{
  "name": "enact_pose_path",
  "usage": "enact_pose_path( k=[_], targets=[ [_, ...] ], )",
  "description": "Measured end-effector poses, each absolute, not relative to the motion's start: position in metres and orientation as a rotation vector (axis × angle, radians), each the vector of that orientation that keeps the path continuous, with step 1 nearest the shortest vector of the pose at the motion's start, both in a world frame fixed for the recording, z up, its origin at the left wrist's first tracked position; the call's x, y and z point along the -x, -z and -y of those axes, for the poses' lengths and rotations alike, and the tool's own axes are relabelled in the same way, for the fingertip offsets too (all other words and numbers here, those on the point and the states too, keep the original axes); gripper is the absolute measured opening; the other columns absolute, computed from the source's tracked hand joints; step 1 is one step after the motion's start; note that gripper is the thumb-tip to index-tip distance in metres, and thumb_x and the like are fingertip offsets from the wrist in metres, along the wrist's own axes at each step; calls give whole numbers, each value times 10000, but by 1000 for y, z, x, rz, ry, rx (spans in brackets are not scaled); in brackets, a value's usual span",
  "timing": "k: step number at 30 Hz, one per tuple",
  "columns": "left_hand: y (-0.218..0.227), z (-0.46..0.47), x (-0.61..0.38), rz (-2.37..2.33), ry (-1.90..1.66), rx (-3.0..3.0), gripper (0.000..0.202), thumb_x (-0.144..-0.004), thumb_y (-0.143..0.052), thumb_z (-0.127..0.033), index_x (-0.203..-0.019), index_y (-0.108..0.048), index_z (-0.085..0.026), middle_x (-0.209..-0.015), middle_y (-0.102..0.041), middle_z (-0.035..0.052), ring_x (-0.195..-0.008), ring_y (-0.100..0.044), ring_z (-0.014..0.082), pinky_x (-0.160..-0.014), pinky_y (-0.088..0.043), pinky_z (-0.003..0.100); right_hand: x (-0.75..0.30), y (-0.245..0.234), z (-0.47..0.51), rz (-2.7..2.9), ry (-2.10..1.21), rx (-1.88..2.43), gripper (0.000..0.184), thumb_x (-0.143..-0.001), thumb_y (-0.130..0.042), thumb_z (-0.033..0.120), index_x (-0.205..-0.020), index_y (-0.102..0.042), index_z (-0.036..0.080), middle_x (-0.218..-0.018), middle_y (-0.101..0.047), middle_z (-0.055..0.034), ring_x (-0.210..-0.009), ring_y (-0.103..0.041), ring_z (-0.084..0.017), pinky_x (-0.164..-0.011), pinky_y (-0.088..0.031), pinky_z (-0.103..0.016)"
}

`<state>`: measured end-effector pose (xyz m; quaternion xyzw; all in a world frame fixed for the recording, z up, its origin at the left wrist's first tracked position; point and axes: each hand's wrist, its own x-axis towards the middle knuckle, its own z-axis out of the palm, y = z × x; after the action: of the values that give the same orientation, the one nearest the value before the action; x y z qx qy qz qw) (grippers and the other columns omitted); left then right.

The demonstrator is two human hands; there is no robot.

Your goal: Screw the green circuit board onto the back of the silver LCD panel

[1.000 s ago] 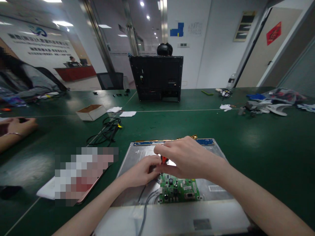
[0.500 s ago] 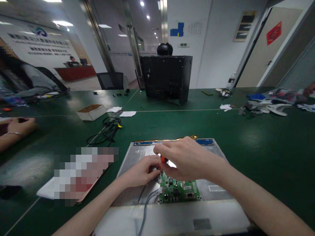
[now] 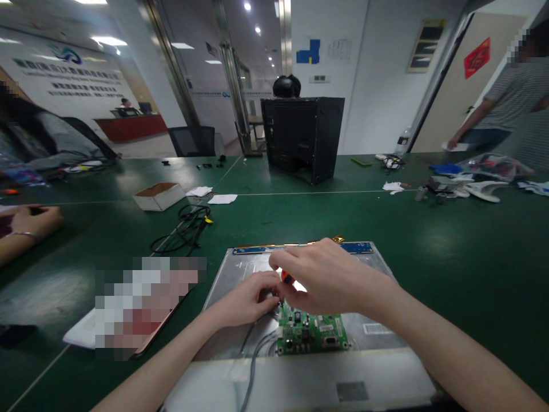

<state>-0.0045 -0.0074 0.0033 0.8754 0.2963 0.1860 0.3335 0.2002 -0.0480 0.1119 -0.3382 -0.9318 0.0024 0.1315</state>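
A flat metal-backed display panel (image 3: 364, 337) lies before me with a green circuit board (image 3: 315, 331) on it. My right hand (image 3: 326, 277) is closed over a screwdriver (image 3: 287, 278), of which only part of the orange-and-black handle shows between thumb and fingers. It is held above the board's upper left corner. My left hand (image 3: 255, 297) rests on the panel beside that corner, thumb and fingers pinched together. Whatever lies between those fingertips is hidden. Grey cables (image 3: 253, 372) run from the board's left side toward me.
Left of the panel lie a blurred-out pinkish flat object (image 3: 158, 309), black cables (image 3: 189, 229) and an open box (image 3: 159, 196). A co-worker's hand (image 3: 36, 226) is at far left. A black cabinet (image 3: 302, 137) stands behind. Another person (image 3: 506, 109) is at right, near plastic bags (image 3: 493, 167).
The black cabinet has shifted right and turned slightly. The person at the right has come into fuller view, standing. My hands stay almost in the same place.
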Motion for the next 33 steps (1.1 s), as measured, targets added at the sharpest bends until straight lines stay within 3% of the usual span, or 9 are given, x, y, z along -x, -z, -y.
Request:
enact_pose_path(
  k=[9,13,18,26,33],
  targets=[
    [-3,5,5,-752,-439,-2307,107,-830,-508,-207,-835,-607,-168,-804,-631,36,-815,-575,216,-737,-482,305,-203,-114,47,2747,-45,937,176,-905,-531,368,-949,-504,200,-834,-667,-22,-646,-540,-126,-513,-189,-266],
    [-2,6,5,-779,-472,-2294,103,-833,-502,-198,-830,-601,-170,-828,-638,40,-830,-584,217,-765,-481,319,-202,-113,47,2736,8,970,123,-932,-484,319,-938,-517,201,-789,-666,-14,-610,-530,-120,-509,-169,-268],
    [-2,5,5,-744,-467,-2284,133,-778,-487,-126,-832,-599,-172,-886,-657,42,-841,-590,211,-755,-484,308,-200,-112,49,2703,0,975,132,-864,-479,238,-984,-492,184,-890,-668,-38,-630,-536,-120,-491,-171,-264],
    [-2,5,5,-765,-425,-2299,88,-811,-513,-174,-846,-593,-171,-868,-640,44,-838,-580,220,-753,-484,318,-202,-115,47,2737,-47,971,184,-886,-559,336,-981,-493,193,-889,-660,-33,-666,-572,-137,-502,-188,-264],
    [-2,6,5,-782,-457,-2267,81,-818,-518,-189,-841,-595,-175,-870,-649,40,-811,-587,206,-723,-488,300,-200,-113,47,2710,16,991,122,-918,-459,262,-1013,-485,190,-880,-659,-32,-618,-539,-124,-487,-177,-264]
  ],
)
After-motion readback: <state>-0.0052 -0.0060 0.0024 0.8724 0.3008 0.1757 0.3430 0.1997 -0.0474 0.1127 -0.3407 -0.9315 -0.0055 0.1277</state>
